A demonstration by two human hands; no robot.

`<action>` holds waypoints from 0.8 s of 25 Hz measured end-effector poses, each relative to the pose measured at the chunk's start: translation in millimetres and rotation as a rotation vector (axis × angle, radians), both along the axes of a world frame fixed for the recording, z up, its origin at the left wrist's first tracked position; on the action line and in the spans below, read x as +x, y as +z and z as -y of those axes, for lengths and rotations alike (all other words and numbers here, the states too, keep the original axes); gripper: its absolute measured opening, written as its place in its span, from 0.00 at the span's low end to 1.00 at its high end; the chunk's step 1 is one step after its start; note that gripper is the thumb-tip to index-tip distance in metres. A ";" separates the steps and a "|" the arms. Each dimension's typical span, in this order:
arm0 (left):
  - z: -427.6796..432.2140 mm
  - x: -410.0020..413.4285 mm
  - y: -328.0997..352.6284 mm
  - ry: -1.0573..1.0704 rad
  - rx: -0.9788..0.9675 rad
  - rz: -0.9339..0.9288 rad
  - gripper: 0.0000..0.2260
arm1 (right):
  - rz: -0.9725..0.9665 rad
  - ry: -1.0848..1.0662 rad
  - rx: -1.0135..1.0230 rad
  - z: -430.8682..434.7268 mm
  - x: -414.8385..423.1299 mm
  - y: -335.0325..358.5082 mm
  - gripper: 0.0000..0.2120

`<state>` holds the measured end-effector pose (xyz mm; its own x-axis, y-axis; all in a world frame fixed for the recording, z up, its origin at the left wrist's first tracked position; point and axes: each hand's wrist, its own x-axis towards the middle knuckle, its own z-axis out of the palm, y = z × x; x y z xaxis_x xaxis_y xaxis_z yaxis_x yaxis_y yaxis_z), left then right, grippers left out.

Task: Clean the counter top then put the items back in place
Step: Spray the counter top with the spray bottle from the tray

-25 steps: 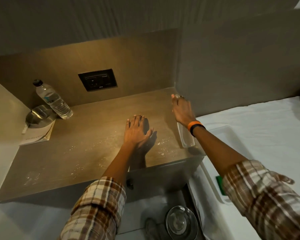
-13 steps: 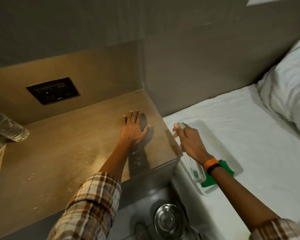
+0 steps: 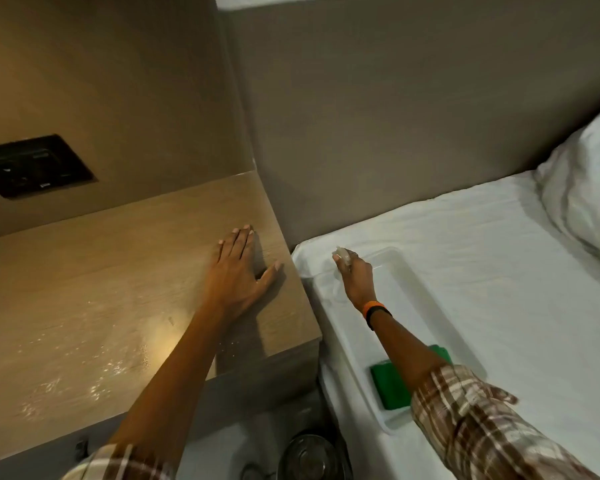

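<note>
The bed (image 3: 499, 271) fills the right side, covered in a white sheet, with a pillow (image 3: 589, 188) at its far right edge against the grey wall (image 3: 395, 116); to its left stands the wooden counter top (image 3: 101, 289), its near half speckled with glistening droplets or crumbs under a warm patch of light; a dark socket panel (image 3: 32, 166) is set in the backsplash above it. On the bed, just beside the counter's right edge, lies a white tray (image 3: 440, 306), long side running away from the camera; a green sponge (image 3: 388, 382) rests in its near end, partly hidden by the right forearm. The left hand (image 3: 238, 271) lies flat on the counter near its far right corner, palm down, fingers straight and together, thumb spread out, gripping nothing; the right hand (image 3: 355, 275) reaches into the tray's far end, fingers curled around a small clear object (image 3: 340, 252) whose shape is too blurred to name; an orange and black wristband (image 3: 376, 311) circles that wrist. Both arms wear plaid sleeves (image 3: 482, 427). Below the counter, on the floor, sits a round metal lidded vessel (image 3: 309, 455).
</note>
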<state>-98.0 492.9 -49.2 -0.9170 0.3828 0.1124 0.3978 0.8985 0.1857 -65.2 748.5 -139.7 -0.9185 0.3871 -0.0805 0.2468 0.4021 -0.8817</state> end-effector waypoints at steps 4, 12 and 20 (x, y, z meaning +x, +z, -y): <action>-2.4 8.2 3.0 0.027 -0.031 -0.011 0.40 | 0.052 0.070 0.008 -7.2 -6.1 -45.5 0.17; -19.8 35.8 21.6 0.026 -0.055 0.016 0.41 | 0.152 0.102 0.010 -30.5 3.2 -16.6 0.27; -135.5 135.1 16.6 -0.339 0.166 -0.067 0.33 | 0.141 0.132 0.532 -71.4 113.3 5.3 0.29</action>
